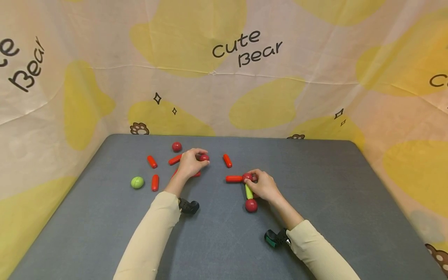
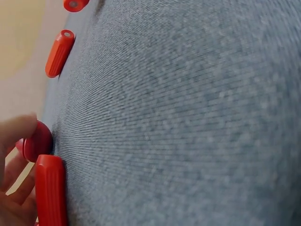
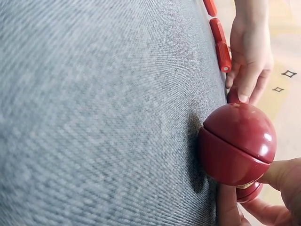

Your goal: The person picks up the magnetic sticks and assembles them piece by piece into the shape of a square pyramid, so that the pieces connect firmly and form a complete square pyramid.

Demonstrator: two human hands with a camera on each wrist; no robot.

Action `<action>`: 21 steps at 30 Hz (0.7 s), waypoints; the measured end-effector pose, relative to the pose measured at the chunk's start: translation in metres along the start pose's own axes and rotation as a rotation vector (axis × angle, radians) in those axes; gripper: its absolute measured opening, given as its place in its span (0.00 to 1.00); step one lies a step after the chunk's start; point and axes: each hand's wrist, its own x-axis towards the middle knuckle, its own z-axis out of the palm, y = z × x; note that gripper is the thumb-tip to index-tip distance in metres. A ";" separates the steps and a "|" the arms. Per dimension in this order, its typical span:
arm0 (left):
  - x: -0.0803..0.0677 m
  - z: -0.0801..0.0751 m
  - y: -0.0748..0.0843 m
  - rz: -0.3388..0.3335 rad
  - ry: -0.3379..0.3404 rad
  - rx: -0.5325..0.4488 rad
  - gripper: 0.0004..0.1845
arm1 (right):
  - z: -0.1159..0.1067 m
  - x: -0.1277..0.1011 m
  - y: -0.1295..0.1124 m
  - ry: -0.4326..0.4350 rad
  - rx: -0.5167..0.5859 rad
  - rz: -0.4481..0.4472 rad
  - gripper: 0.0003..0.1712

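Note:
My left hand (image 1: 198, 158) pinches a dark red ball (image 1: 204, 157) at the back middle of the grey table (image 1: 315, 186), with a red stick (image 1: 196, 174) partly hidden under the palm. The left wrist view shows that ball (image 2: 40, 141) against my fingers (image 2: 14, 134), beside a red stick (image 2: 51, 188). My right hand (image 1: 252, 179) grips a red ball (image 1: 247, 177) joined to a red stick (image 1: 233, 179) and a green stick (image 1: 249, 191), which ends in another red ball (image 1: 251, 205). A red ball (image 3: 237, 143) looms close in the right wrist view, next to my fingers (image 3: 282, 174).
Loose pieces lie around the left hand: a red ball (image 1: 176, 146), red sticks (image 1: 152, 161), (image 1: 175, 159), (image 1: 155, 182), (image 1: 227, 160) and a green ball (image 1: 137, 182). A printed cloth wall (image 1: 224, 77) encloses the table on three sides.

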 end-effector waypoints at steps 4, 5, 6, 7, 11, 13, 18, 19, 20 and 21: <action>0.000 0.001 0.000 0.000 0.015 0.013 0.17 | 0.000 0.000 0.000 -0.002 0.009 0.004 0.18; 0.000 0.001 -0.001 -0.001 0.019 0.015 0.16 | 0.000 0.000 0.000 -0.002 0.011 0.003 0.18; 0.000 0.002 -0.001 -0.001 0.022 0.017 0.16 | 0.000 0.000 -0.001 -0.002 0.013 0.003 0.18; 0.000 0.002 -0.001 0.000 0.024 0.021 0.16 | 0.000 0.000 -0.001 -0.002 0.013 0.000 0.18; 0.002 0.001 -0.001 0.004 0.029 0.028 0.16 | 0.000 0.000 -0.001 -0.003 0.005 -0.008 0.18; 0.002 -0.001 0.001 0.008 0.030 0.031 0.16 | -0.001 0.000 -0.001 -0.004 0.005 -0.007 0.18; 0.001 -0.005 0.009 0.031 0.027 0.038 0.17 | -0.001 0.000 -0.002 -0.010 0.013 0.001 0.19; 0.000 -0.006 0.011 0.039 0.026 0.042 0.17 | -0.001 0.000 -0.002 -0.011 0.015 0.000 0.19; 0.000 -0.006 0.013 0.046 0.024 0.043 0.17 | -0.001 0.000 -0.001 -0.011 0.017 0.001 0.19; -0.001 -0.007 0.015 0.055 0.022 0.045 0.17 | 0.000 0.000 -0.001 -0.012 0.019 0.003 0.19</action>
